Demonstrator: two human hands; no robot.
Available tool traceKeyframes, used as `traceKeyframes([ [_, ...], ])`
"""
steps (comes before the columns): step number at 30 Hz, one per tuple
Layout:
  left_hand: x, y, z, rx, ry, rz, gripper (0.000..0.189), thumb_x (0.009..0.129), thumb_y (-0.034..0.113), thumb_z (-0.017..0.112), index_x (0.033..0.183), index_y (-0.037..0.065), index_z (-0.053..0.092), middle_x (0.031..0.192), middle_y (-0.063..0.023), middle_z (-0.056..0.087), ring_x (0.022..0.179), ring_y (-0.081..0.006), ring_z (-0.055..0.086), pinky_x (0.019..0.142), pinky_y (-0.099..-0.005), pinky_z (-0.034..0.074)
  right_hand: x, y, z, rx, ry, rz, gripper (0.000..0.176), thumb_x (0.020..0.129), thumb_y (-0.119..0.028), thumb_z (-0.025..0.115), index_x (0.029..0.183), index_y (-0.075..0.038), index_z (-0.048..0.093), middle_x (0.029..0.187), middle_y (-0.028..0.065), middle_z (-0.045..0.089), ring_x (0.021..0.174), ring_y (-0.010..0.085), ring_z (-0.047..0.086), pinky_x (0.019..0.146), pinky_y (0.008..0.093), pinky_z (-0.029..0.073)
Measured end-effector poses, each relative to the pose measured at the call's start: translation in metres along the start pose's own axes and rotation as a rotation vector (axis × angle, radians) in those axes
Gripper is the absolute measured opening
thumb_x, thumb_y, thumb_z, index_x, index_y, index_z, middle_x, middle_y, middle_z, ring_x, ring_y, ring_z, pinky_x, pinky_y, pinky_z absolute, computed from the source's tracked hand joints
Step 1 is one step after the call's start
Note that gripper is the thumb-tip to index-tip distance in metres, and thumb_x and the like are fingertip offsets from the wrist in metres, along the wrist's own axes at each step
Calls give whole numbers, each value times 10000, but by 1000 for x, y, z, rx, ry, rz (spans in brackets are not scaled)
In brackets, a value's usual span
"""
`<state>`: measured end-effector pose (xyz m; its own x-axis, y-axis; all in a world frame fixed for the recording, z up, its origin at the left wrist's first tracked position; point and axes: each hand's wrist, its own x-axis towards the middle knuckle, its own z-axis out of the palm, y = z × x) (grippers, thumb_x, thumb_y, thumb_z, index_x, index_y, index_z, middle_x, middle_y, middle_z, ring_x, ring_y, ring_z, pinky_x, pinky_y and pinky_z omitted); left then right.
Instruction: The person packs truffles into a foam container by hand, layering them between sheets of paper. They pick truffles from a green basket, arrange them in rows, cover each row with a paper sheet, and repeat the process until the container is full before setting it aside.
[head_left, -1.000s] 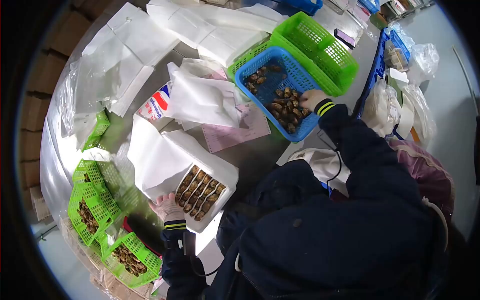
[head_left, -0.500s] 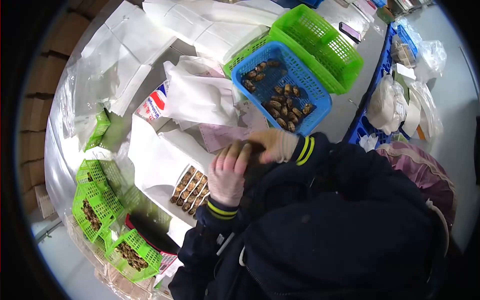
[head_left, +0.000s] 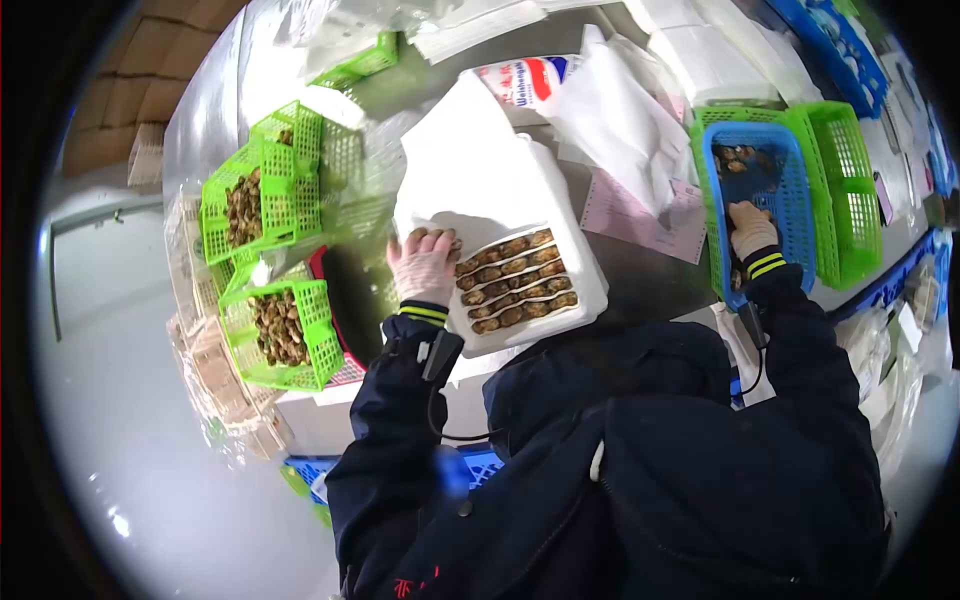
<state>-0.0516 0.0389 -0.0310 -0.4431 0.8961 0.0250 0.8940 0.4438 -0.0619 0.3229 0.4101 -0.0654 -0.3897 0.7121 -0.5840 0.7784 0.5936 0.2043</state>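
My left hand (head_left: 424, 268), in a pale glove, rests at the left edge of a white foam box (head_left: 582, 262), its fingers bent round something brown that I cannot make out. Inside the box lie rows of brown speckled pieces (head_left: 517, 281), parted by white strips, with a white sheet (head_left: 478, 170) folded back above them. My right hand (head_left: 752, 230) reaches into the blue basket (head_left: 790, 220), fingers down among more brown pieces (head_left: 742, 158); the fingertips are partly hidden.
Green baskets of brown pieces (head_left: 243, 208) (head_left: 281, 328) stand at the left. Pink paper (head_left: 645, 220) and crumpled white sheeting (head_left: 625, 125) lie between box and blue basket. Green baskets (head_left: 845, 190) stand beside the blue one. A printed packet (head_left: 520, 82) lies behind the box.
The view has turned and shifted. My hands, close together before, are now far apart: the left at the box's left edge, the right inside the blue basket.
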Motion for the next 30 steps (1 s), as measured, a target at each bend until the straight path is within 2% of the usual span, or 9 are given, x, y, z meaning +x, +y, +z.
traceKeyframes([
  [5, -3, 2, 27, -22, -81, 9, 321, 799, 313, 601, 1104, 218, 567, 971, 16, 626, 1122, -206, 499, 1046, -668, 162, -25, 9, -43, 824, 384, -158, 399, 838, -103, 614, 1229, -43, 561, 1093, 129, 640, 998, 221, 618, 899, 295, 458],
  [9, -7, -6, 39, 27, -78, 65, 233, 858, 195, 503, 1083, 212, 560, 946, -3, 619, 1113, -203, 516, 1069, -634, 170, -63, -107, -118, 1371, 67, -607, 460, 847, -77, 597, 1285, 18, 494, 1103, 166, 602, 1006, 191, 586, 900, 265, 443],
  [13, -3, -2, 21, -37, -142, 50, 227, 859, 90, 441, 1022, 201, 554, 928, -16, 614, 1079, -203, 540, 1088, -596, 186, -59, -249, -121, 734, 196, -909, 336, 804, -183, 636, 1134, -120, 626, 1069, 143, 632, 987, 287, 611, 861, 380, 477],
  [17, 1, 1, 16, -35, -216, 12, 278, 811, 113, 498, 1059, 210, 579, 937, 4, 638, 1089, -190, 530, 1081, -587, 178, -48, -334, -110, 360, 14, -826, 261, 794, -202, 635, 1047, -159, 680, 1069, 147, 630, 997, 304, 604, 877, 390, 476],
  [18, 2, 1, 16, -45, -215, 6, 278, 811, 113, 498, 1059, 210, 579, 937, 4, 638, 1089, -190, 530, 1081, -587, 178, -41, -348, -113, 249, -209, -767, 278, 786, -196, 650, 1061, -162, 678, 1092, 145, 637, 985, 306, 619, 869, 390, 489],
  [21, 1, 0, 17, 6, -281, 8, 282, 825, 127, 502, 1077, 222, 586, 939, 8, 639, 1086, -186, 534, 1090, -587, 164, -29, -353, -82, 346, -35, -758, 338, 782, -214, 646, 1109, -130, 654, 1073, 164, 644, 993, 313, 626, 866, 395, 496],
  [27, 2, 2, 1, -135, -237, 19, 344, 792, 105, 496, 1093, 227, 609, 891, -16, 621, 1055, -220, 532, 1071, -622, 182, -23, -344, -66, 564, -44, -838, 357, 750, -177, 643, 1094, -84, 642, 1028, 185, 644, 1001, 343, 600, 873, 390, 478],
  [29, -2, 1, 11, -150, -81, 64, 348, 763, 112, 505, 1087, 197, 601, 900, -30, 607, 1050, -241, 520, 1038, -637, 237, -26, -345, -50, 697, 81, -819, 304, 722, -162, 632, 999, -39, 651, 979, 199, 643, 945, 349, 609, 843, 404, 480],
  [30, -2, 3, 2, -150, -110, 58, 359, 752, 120, 519, 1097, 186, 593, 968, -21, 609, 1073, -239, 511, 1030, -639, 243, -29, -351, -63, 426, -24, -815, 252, 692, -169, 645, 899, -25, 657, 951, 191, 645, 940, 356, 604, 835, 427, 480],
])
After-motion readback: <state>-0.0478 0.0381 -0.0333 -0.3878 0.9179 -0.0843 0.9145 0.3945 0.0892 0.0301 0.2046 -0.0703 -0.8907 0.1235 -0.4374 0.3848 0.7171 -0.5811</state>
